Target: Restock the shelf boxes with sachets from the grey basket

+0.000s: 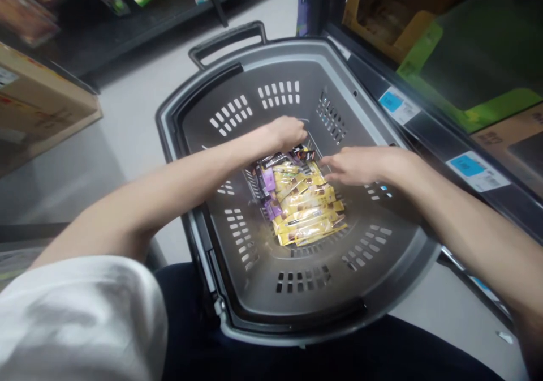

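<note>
The left hand [291, 133] is hanging over the dark packets [303, 153], and I cannot tell if its fingers are holding one, while the loose, open right hand [352, 165] is resting beside yellow packets [301, 200] in the gray shopping basket [263, 285], where soft nudges should be keeping rows neat.

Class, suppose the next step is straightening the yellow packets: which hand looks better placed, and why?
Probably the right hand: it is outstretched beside the yellow packets, while the left hand is curled near the black packets at the far end.
</note>
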`<state>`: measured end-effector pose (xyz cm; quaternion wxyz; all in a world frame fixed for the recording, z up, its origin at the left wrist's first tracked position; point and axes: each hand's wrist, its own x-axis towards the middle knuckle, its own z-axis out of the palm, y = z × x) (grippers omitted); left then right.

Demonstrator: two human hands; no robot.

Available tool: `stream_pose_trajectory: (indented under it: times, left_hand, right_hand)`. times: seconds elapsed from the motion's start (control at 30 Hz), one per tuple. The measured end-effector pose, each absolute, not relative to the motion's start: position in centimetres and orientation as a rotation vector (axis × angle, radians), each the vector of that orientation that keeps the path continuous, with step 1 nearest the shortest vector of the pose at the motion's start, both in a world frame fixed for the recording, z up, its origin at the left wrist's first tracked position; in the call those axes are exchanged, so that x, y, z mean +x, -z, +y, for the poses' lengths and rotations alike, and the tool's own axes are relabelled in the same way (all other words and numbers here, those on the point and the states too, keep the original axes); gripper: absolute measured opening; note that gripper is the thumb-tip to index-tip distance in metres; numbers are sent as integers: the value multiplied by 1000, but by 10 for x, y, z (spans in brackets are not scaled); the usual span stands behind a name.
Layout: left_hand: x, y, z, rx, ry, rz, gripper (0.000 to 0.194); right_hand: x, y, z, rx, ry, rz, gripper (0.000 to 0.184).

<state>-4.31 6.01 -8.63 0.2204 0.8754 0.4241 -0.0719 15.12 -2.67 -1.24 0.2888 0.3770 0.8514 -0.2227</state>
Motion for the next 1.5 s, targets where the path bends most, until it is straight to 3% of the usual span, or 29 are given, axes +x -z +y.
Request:
stream_pose_trajectory:
  times: [0.2, 0.4, 0.53, 0.73, 0.83, 1.07, 1.2, 1.33, 1.5]
  left_hand:
    - [-62, 16, 65, 2474, -119, 995, 19]
    - [-57, -12, 47, 1906, -701, 929, 12]
    - [-51, -10, 49, 1534, -847, 885, 15]
    - [-38, -15, 37, 981, -974, 853, 18]
    - [-34, -22, 29, 905, -976, 834, 10]
    - [-35, -18, 31, 1163, -927, 898, 16]
    - [-35, -10, 28, 1321, -783, 910, 21]
    - [-37, -3, 25, 1345, -834, 889, 26]
    - [-36, 2, 28, 1269, -876, 875, 18]
  right_hand:
    - [150, 3, -26, 1195, 544, 2239, 51]
    - [161, 7, -22, 1503, 580, 2464, 68]
    - [166, 7, -19, 1589, 598, 2708, 58]
    - [163, -6, -16, 1736, 361, 2716, 48]
    - [162, -10, -16, 1743, 298, 2735, 42]
    - [160, -17, -9, 1732, 895, 2895, 37]
    - [163, -14, -6, 1791, 1313, 2911, 50]
    - [165, -9, -5, 1860, 1428, 2915, 61]
    - [165, -5, -2, 1832, 1560, 2891, 59]
